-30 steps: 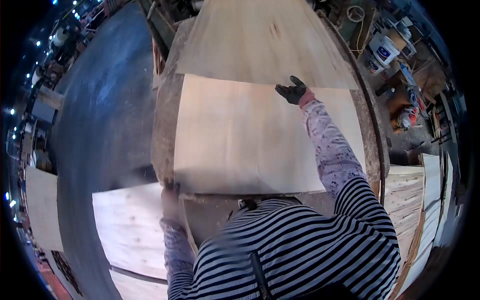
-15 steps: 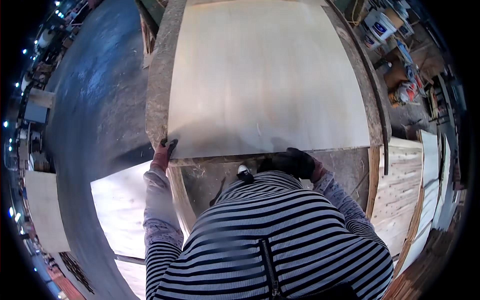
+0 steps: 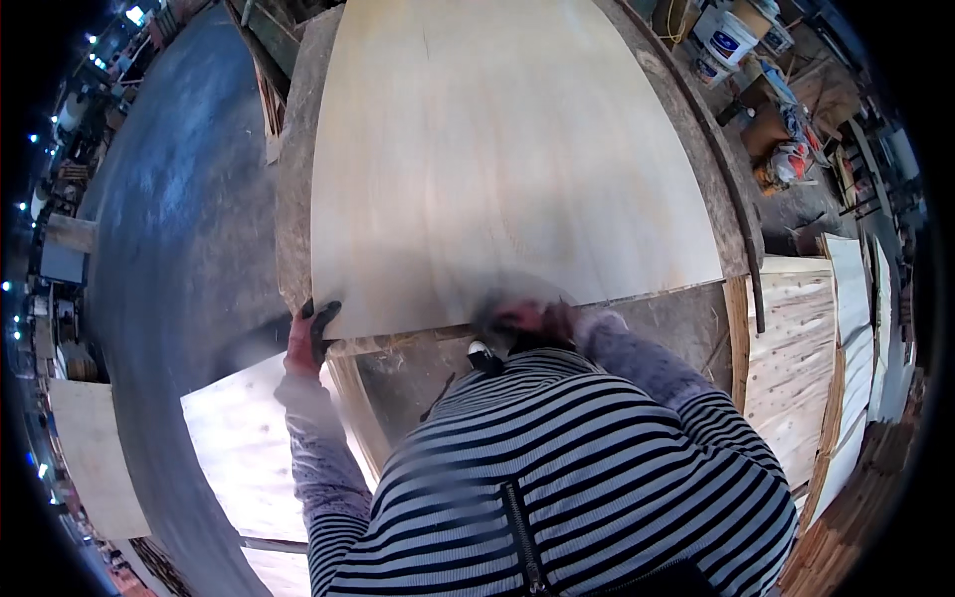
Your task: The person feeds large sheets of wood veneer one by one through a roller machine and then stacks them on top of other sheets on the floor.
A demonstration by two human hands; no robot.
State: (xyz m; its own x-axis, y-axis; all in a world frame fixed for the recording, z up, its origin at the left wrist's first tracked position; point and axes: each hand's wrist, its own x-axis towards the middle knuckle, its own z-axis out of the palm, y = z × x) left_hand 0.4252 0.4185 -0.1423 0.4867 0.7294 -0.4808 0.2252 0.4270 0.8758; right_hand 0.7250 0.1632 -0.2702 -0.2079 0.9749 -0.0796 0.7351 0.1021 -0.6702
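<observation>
A broad, pale sheet of wood veneer (image 3: 497, 169) lies flat on a worn worktable (image 3: 295, 209), its near edge toward me. My left hand (image 3: 307, 336), in a red and black glove, grips at the sheet's near left corner, fingers and thumb about the edge. Over the near edge, right of the middle, is my right hand (image 3: 527, 314), gloved the same way. Motion smears its fingers, so their shape and anything in them cannot be made out.
Left of the table's near end lies a bright pale sheet (image 3: 239, 423). Stacked wood sheets (image 3: 791, 363) stand to the right. A dark bar (image 3: 711, 129) runs along the table's right side. White buckets (image 3: 729, 42) and clutter sit far right.
My right hand has moved left and up along the near edge and is now blurred. My left hand stays at the corner. The whole view has shifted slightly.
</observation>
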